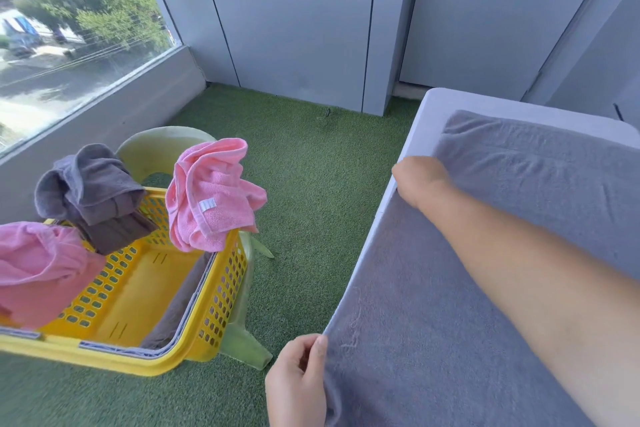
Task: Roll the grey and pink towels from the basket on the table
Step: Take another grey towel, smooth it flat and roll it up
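Observation:
A large grey towel (485, 288) lies spread flat over the white table (450, 97) on the right. My left hand (298, 381) pinches the towel's near left corner at the table edge. My right hand (419, 180) reaches across to the towel's far left edge and grips it, fingers hidden under the hand. To the left stands the yellow basket (138, 288). A dark grey towel (93, 194) and two pink towels (211, 194) (38, 267) hang over its rim. Another grey towel (180, 302) lies along its inner right wall.
The basket sits on a pale green plastic stool (242, 340) on green artificial turf (311, 201). Grey wall panels (294, 10) close off the back, and a window (69, 45) runs along the left. Open turf lies between the basket and the table.

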{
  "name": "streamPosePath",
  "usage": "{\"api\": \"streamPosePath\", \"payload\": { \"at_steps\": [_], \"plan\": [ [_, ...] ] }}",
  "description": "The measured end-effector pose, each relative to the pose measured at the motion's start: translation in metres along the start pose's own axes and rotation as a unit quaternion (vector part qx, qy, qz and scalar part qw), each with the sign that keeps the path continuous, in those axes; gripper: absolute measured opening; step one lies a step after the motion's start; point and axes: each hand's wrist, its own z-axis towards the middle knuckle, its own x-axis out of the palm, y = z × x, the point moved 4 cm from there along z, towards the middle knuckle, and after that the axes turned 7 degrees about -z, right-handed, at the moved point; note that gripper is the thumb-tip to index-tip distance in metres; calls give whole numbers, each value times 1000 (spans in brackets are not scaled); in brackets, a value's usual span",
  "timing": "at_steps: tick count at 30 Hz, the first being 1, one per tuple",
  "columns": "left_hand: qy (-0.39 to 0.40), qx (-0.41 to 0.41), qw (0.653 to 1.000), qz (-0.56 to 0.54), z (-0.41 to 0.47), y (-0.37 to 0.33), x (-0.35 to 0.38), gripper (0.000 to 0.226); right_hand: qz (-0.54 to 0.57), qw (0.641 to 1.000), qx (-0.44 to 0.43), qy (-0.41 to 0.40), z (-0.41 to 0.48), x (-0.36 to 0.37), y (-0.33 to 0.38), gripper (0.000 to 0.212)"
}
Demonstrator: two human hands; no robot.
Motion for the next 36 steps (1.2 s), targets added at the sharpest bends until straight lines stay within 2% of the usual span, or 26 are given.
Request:
{"api": "streamPosePath", "payload": {
  "at_steps": [4, 7, 10, 13, 14, 17, 20, 24, 27, 30, 32, 34, 36],
  "plan": [
    [-33, -29, 999, 6, 7, 1, -10, 14, 129, 991, 30, -9, 10, -1, 19, 17],
    [-63, -65, 996, 2, 9, 5, -22, 16, 204, 979, 2, -18, 11, 8, 42, 25],
    [-75, -85, 993, 17, 12, 5, -29, 15, 265, 963, -40, 37, 6, 23, 57, 35],
    [-37, -54, 996, 59, 10, 0, -31, 4, 348, 935, -56, 51, -27, 37, 55, 52],
    [-13, -3, 995, 100, 7, 0, -31, 12, 374, 925, -54, 36, -46, 41, 51, 54],
    [107, 202, 952, 205, -15, -4, -33, 16, 414, 910, -35, -19, -130, 59, 29, 45],
    [253, 329, 875, 248, -46, 3, -37, 24, 438, 899, 5, -11, -251, 92, -3, 25],
    [390, 381, 780, 308, -71, 25, -48, 54, 417, 904, 85, 40, -425, 142, -40, 15],
    [420, 387, 732, 370, -71, 41, -57, 69, 374, 917, 129, 57, -534, 155, -49, 24],
    [409, 404, 717, 393, -71, 44, -61, 59, 337, 925, 127, 119, -607, 163, -30, 59],
    [400, 408, 722, 390, -72, 41, -61, 49, 313, 933, 126, 121, -634, 174, -16, 73],
    [393, 409, 729, 384, -76, 39, -63, 41, 311, 935, 147, 84, -644, 180, -11, 71],
    [393, 406, 730, 386, -82, 40, -69, 36, 301, 936, 174, 57, -647, 176, -8, 58]
  ]
}}
